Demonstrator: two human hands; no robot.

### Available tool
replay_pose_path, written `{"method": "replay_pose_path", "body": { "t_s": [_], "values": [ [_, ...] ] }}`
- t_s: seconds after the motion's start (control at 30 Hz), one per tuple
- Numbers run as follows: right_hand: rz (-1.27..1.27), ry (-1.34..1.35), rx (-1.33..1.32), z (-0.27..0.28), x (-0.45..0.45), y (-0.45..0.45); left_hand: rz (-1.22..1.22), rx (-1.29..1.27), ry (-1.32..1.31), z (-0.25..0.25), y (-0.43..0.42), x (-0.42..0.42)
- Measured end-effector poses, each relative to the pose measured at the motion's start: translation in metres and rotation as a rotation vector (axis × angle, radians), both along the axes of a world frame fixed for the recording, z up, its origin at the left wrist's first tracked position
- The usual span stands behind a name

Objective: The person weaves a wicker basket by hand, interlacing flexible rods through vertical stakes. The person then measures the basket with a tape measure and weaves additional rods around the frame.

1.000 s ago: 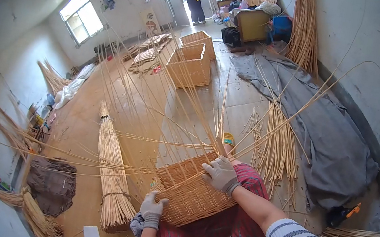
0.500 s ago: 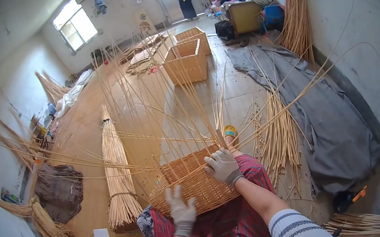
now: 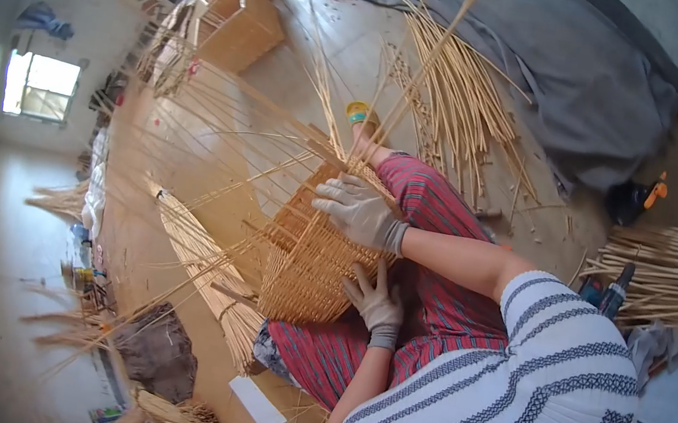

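An unfinished wicker basket rests tilted across my lap, with long loose canes fanning out from its upper edge. My right hand, in a pale work glove, grips the basket by its upper corner, fingers lying over the edge near a bunch of upright canes. Below it, my left hand, gloved as well, presses against the woven side with its fingers spread. Part of the basket's inside shows, and the far walls are hidden.
A bound cane bundle lies left of the basket. Cut canes are spread ahead beside a grey cloth. A finished-looking wicker box stands farther off. At right are more canes and a power tool.
The basket has turned and tilted on my lap. My left hand has gone from hovering in front of it to touching its side. The view has swung round and downward.
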State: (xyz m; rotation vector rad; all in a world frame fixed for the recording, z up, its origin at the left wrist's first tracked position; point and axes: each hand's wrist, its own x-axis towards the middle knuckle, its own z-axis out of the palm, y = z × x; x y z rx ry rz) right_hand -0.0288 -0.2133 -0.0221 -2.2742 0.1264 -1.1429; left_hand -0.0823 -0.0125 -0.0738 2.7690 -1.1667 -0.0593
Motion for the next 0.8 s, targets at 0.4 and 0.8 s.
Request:
{"method": "replay_pose_path", "body": {
  "t_s": [0.4, 0.8],
  "values": [
    [0.156, -0.040, 0.494, 0.025, -0.060, -0.044, 0.060, 0.011, -0.077, -0.017, -0.006, -0.001],
    [-0.473, 0.763, 0.849, -0.217, -0.112, -0.148, 0.076, -0.094, -0.123, -0.028, -0.008, -0.001]
  ]
}}
